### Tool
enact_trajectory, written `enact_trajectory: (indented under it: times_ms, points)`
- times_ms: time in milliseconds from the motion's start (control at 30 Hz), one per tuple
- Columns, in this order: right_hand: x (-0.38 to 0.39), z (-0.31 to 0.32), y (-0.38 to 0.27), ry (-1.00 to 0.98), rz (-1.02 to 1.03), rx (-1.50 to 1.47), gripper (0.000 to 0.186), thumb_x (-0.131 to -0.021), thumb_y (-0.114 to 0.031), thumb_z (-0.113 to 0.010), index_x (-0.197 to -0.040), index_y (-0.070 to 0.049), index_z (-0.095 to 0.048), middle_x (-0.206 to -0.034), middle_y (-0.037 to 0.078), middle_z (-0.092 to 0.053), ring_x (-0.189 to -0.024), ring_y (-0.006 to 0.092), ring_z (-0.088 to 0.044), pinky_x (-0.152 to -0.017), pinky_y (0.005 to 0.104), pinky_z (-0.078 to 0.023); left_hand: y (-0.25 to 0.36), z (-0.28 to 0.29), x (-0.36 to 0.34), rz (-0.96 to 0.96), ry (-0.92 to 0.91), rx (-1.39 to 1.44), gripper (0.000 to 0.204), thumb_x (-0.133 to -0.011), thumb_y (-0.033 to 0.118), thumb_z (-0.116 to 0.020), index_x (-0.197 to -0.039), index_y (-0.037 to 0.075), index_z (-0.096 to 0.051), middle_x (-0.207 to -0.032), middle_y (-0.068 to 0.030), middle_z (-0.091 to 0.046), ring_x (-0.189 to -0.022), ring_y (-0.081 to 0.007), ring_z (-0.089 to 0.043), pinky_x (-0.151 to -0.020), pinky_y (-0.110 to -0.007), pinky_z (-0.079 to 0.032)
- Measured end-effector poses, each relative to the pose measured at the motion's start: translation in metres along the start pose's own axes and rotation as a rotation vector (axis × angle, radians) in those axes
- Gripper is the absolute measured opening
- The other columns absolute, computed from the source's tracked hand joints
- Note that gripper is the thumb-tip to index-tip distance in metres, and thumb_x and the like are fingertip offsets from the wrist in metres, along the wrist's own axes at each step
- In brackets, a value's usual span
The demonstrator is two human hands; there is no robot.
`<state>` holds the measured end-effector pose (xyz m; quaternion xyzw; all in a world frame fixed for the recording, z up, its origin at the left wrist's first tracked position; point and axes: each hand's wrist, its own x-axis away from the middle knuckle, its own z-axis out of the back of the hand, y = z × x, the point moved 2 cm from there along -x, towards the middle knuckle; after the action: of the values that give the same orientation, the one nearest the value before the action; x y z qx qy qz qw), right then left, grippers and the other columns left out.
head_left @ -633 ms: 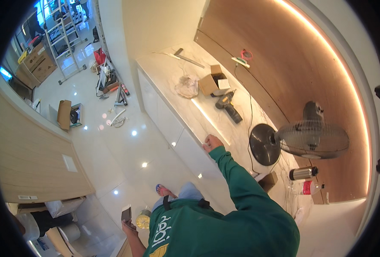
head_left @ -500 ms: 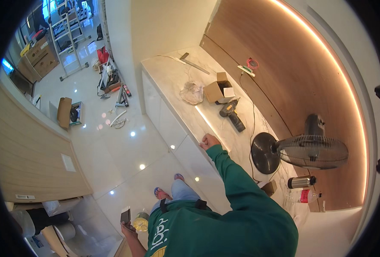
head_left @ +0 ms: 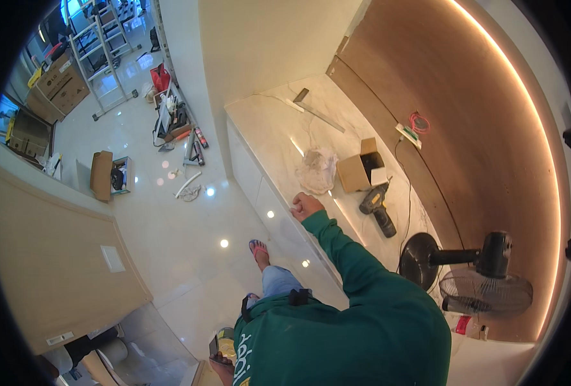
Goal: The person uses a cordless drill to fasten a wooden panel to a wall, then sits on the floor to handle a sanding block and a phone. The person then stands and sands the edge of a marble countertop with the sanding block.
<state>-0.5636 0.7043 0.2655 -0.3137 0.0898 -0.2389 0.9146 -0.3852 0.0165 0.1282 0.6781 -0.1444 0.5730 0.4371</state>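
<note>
Right hand (head_left: 307,206) at the front edge of the veined, glossy surface (head_left: 259,117); fingers curled, can't tell if they pinch anything. Left hand (head_left: 221,367), low and near, grips a flat phone-like slab (head_left: 214,347). Step, I judge: pausing or passing alongside; any pick-up would call for uncurling right fingers. Beyond: crumpled filmy plastic (head_left: 317,171), stiff cardboard box (head_left: 351,175), pistol-shaped drill (head_left: 378,211).
</note>
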Motion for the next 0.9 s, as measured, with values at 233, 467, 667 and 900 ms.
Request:
enact_trajectory:
  times_ms: [233, 467, 667, 900]
  points:
    - [-0.102, -0.019, -0.02, 0.028, 0.141, 0.105, 0.035, -0.081, -0.025, -0.08, -0.103, -0.011, -0.056, -0.076, 0.012, -0.061, -0.076, 0.0354, -0.062, -0.066, 0.0496, -0.048, -0.004, -0.054, 0.014, 0.008, 0.028, 0.002, 0.019, -0.1, 0.042, -0.054, -0.102, 0.023, -0.053, -0.089, -0.0013, -0.064, -0.049, -0.0119, -0.047, -0.041, -0.027, -0.038]
    - [-0.184, -0.037, -0.044, -0.006, 0.062, 0.176, 0.036, -0.083, -0.028, -0.076, -0.102, -0.01, -0.051, -0.086, 0.016, -0.065, -0.085, 0.0385, -0.063, -0.072, 0.0517, -0.048, -0.014, -0.098, 0.016, 0.039, 0.023, 0.011, 0.018, -0.1, 0.042, -0.055, -0.102, 0.023, -0.054, -0.088, -0.0012, -0.065, -0.048, -0.0121, -0.048, -0.041, -0.027, -0.039]
    - [-0.249, -0.055, -0.06, 0.003, 0.056, 0.23, 0.037, -0.084, -0.03, -0.075, -0.103, -0.009, -0.05, -0.087, 0.016, -0.065, -0.085, 0.0385, -0.064, -0.073, 0.052, -0.049, 0.017, -0.132, -0.011, 0.07, 0.012, -0.003, 0.018, -0.099, 0.041, -0.056, -0.101, 0.023, -0.055, -0.088, -0.0011, -0.065, -0.047, -0.0122, -0.049, -0.04, -0.027, -0.039]
    - [-0.313, -0.072, -0.077, 0.008, -0.063, 0.265, 0.038, -0.086, -0.034, -0.075, -0.105, -0.009, -0.053, -0.091, 0.015, -0.069, -0.088, 0.0387, -0.067, -0.076, 0.0503, -0.053, 0.115, -0.194, -0.08, 0.094, -0.091, -0.028, 0.017, -0.099, 0.041, -0.057, -0.1, 0.023, -0.056, -0.087, -0.001, -0.065, -0.046, -0.0124, -0.049, -0.04, -0.027, -0.039]
